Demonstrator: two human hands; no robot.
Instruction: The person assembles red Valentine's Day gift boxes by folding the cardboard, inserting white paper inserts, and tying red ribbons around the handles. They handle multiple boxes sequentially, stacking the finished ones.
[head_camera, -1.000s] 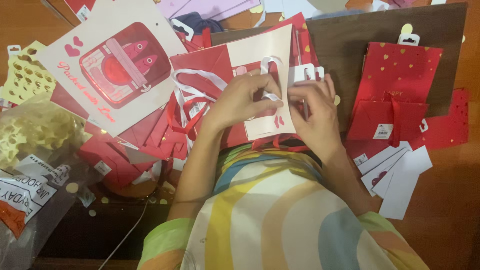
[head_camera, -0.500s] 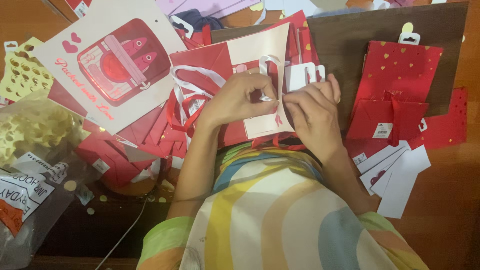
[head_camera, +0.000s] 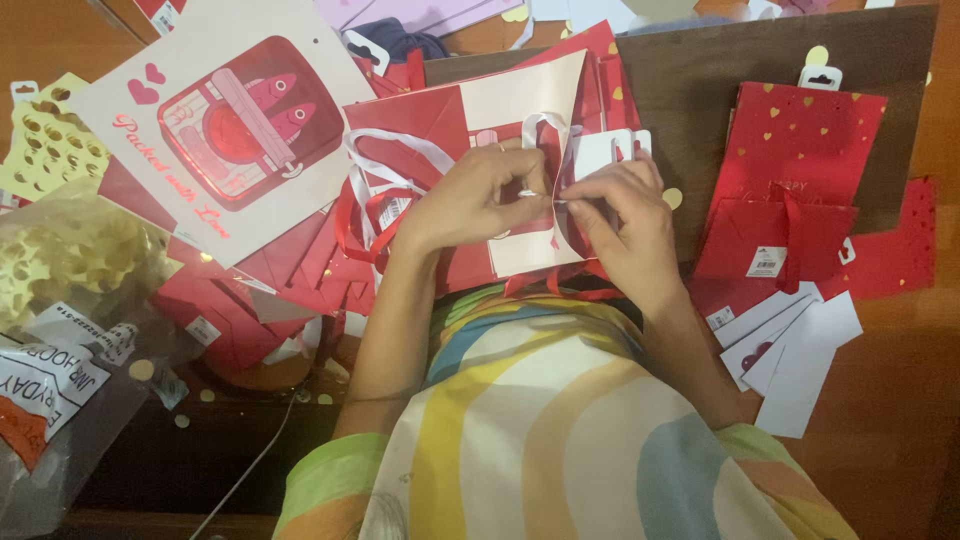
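Red-and-cream gift bag (head_camera: 520, 235) flat on the surface (head_camera: 880, 400), both hands at its ribbon handle

Left hand (head_camera: 470, 200) and right hand (head_camera: 625, 225) both pinch the white ribbon handle (head_camera: 545, 130) mid-bag, fingertips nearly touching. Judgement: keep the bag pressed flat and the ribbon taut. Red heart-print bags (head_camera: 790, 190) lie to the right, white cards (head_camera: 800, 350) nearby

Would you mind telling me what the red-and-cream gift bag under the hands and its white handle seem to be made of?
The gift bag looks like stiff matte paper or thin card: it lies flat with sharp fold lines and no gloss. The white handle seems a woven or satin ribbon, since it curls in soft, flat loops. The left hand and right hand pinch a loop of it; the exact fibre cannot be told.
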